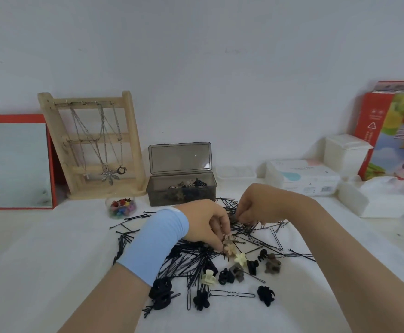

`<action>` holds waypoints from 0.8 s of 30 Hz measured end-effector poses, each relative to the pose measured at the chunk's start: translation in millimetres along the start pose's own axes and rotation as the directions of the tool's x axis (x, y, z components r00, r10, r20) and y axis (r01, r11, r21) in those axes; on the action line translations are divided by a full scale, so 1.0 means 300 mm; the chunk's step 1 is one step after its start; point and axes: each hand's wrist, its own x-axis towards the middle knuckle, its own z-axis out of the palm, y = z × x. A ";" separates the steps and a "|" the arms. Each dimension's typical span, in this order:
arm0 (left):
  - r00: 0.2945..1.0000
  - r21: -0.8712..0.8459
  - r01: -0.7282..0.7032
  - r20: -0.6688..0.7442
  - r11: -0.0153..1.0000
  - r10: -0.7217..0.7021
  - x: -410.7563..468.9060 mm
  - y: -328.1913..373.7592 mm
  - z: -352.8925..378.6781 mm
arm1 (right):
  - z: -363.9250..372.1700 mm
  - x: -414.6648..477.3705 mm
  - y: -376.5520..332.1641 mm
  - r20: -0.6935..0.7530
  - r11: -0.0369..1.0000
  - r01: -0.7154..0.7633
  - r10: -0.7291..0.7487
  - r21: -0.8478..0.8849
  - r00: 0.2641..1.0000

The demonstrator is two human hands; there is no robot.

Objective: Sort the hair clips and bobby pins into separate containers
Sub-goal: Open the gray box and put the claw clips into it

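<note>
A: Surface and room?

B: A flat white table top (pixel 52 260) is recorded against a plain white wall (pixel 196 56). Along the wall are noted a red-framed rectangular mirror (pixel 19 164), a pale wooden jewellery stand (pixel 129 140) hung with metal chains, a white tissue pack (pixel 304 176), white plastic boxes (pixel 345 155) and a red printed carton (pixel 388 131).

A: Task items?

B: A loose pile of thin black bobby pins (pixel 191 258) is spread across the table centre, with small claw hair clips (pixel 240 259) in black, cream and brown scattered on its near side. A smoky grey translucent plastic box (pixel 181 191), lid raised, is placed behind the pile and clips are seen inside. A small clear round tub (pixel 121 207) of coloured clips is placed to its left.

A: Hands?

B: The left hand (pixel 203 224), a light blue sleeve (pixel 157 243) on its wrist, is curled over the pile; a small pale clip (pixel 228 236) is pinched at its fingertips. The right hand (pixel 258 205) is bent down into the pins, fingers curled; whether anything is gripped cannot be told.
</note>
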 end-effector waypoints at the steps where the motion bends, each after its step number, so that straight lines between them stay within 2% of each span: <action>1: 1.000 -0.013 0.003 -0.012 1.000 -0.003 -0.003 -0.010 -0.007 | -0.005 -0.004 -0.006 -0.022 0.999 0.024 -0.024 0.023 0.999; 4: 0.996 -0.087 0.013 -0.089 0.996 -0.021 -0.020 -0.040 -0.042 | -0.020 -0.012 -0.035 -0.027 0.997 0.061 -0.059 0.056 0.998; 6: 0.986 -0.186 0.018 -0.158 0.982 -0.048 -0.026 -0.062 -0.058 | -0.016 -0.007 -0.053 0.006 0.996 0.081 -0.081 0.033 0.997; 8: 0.975 -0.203 0.031 -0.211 0.979 -0.075 -0.028 -0.077 -0.064 | -0.001 0.005 -0.066 0.052 0.995 0.094 -0.096 0.033 0.994; 11: 0.968 -0.146 0.075 -0.229 0.986 -0.108 -0.022 -0.079 -0.061 | 0.018 0.024 -0.082 0.095 0.995 0.104 -0.104 -0.004 0.990; 14: 0.967 -0.027 0.059 -0.247 0.998 -0.064 0.001 -0.071 -0.051 | 0.026 0.031 -0.087 0.107 0.992 0.106 -0.099 -0.067 0.989; 18: 0.977 0.087 -0.001 -0.211 0.996 0.020 0.032 -0.054 -0.018 | 0.029 0.027 -0.084 0.199 0.993 0.114 -0.114 0.009 0.973; 24: 0.986 0.199 0.132 -0.129 0.971 -0.107 0.024 -0.070 -0.029 | 0.000 0.021 -0.065 0.213 0.993 0.074 -0.091 0.088 0.973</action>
